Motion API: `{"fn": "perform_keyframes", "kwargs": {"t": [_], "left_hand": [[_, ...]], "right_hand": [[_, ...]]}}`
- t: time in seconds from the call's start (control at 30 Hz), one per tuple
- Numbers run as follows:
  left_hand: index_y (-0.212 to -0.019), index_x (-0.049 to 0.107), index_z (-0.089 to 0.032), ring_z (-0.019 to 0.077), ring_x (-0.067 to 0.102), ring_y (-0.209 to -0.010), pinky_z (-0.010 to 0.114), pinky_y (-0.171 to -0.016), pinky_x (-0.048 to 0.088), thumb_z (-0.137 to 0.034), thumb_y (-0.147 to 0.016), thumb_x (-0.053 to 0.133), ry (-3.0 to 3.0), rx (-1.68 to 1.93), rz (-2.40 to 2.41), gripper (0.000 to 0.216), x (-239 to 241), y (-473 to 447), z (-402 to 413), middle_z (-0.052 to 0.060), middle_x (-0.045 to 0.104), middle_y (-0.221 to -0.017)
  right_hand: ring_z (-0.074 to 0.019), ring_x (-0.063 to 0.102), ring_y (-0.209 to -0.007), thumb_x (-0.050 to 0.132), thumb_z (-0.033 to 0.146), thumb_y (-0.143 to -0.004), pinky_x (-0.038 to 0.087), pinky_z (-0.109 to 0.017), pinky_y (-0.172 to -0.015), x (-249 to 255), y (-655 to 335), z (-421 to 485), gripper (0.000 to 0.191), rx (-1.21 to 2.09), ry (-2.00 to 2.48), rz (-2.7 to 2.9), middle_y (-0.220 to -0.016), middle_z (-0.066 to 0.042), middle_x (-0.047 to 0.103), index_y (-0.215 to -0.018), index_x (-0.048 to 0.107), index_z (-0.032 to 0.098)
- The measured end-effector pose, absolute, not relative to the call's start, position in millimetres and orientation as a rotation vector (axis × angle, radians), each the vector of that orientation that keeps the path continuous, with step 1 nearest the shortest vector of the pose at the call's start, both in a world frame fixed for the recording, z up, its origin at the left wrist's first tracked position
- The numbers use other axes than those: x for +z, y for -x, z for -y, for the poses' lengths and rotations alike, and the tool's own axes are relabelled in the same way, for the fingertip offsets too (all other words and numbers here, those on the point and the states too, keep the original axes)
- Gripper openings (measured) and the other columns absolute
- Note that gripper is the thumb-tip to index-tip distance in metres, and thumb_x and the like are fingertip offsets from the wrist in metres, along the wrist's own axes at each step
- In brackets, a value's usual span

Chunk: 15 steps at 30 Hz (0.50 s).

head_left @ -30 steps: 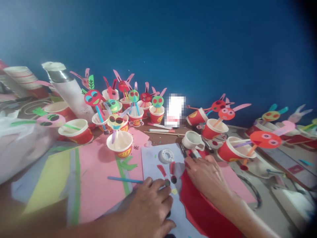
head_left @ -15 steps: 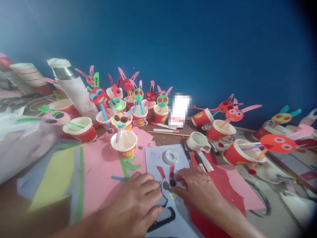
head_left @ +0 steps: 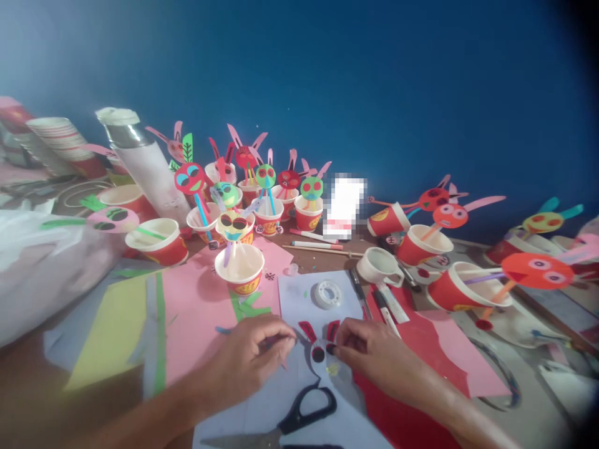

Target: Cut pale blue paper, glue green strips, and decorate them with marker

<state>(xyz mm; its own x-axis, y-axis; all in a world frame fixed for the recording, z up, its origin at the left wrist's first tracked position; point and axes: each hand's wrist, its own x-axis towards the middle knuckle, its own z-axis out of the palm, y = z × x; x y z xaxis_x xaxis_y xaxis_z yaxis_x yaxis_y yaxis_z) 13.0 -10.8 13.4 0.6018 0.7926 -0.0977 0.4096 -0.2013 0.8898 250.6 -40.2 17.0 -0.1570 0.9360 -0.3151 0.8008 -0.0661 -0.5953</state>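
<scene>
A pale paper cutout face (head_left: 319, 372) with two red ears lies on white paper in front of me. One dark round eye (head_left: 318, 355) shows on its left side. My right hand (head_left: 372, 349) is closed at the face's right side, thumb and finger on a small dark paper circle (head_left: 330, 349). Left of the face, my left hand (head_left: 262, 352) is pinched above the paper; a tiny pinkish bit shows under its fingertips, too small to name. Black-handled scissors (head_left: 299, 415) lie below the face, blades partly open.
A tape roll (head_left: 328, 294) sits on the white paper (head_left: 294, 296). Several red paper cups (head_left: 241, 268) with paper creatures stand behind. Pens (head_left: 359, 293) and a white mug (head_left: 378, 265) are to the right. Pink paper (head_left: 191, 324) and red paper (head_left: 402, 386) flank the work spot.
My left hand has gone from spread fingers over the scissors to a pinch beside the face, uncovering the scissors. My right fingers have closed at the dark circle.
</scene>
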Motion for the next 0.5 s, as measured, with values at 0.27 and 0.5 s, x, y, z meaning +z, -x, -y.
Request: {"fn": "perform_keyframes", "kwargs": {"t": [0.27,0.5], "left_hand": [[-0.091,0.065,-0.017,0.0120,0.053,-0.067,0.022,-0.060,0.039,-0.042,-0.086,0.056,-1.396,0.640,-0.967,0.027,19,-12,7,0.002,0.060,-0.079],[-0.075,0.060,-0.014,0.0060,0.041,-0.050,0.019,-0.049,0.030,-0.046,-0.070,0.074,-0.950,0.793,-0.888,0.035,16,-13,7,-0.001,0.054,-0.060]], "right_hand": [[-0.0091,0.033,-0.058,0.064,0.042,-0.072,0.026,-0.023,-0.053,34,-247,32,0.029,1.564,1.485,1.371,-0.062,0.005,0.041,-0.067,0.047,0.019],[-0.0094,0.035,-0.058,0.070,0.046,-0.069,0.029,-0.023,-0.055,50,-217,13,0.034,1.547,1.320,1.313,-0.062,0.005,0.045,-0.066,0.051,0.018]]}}
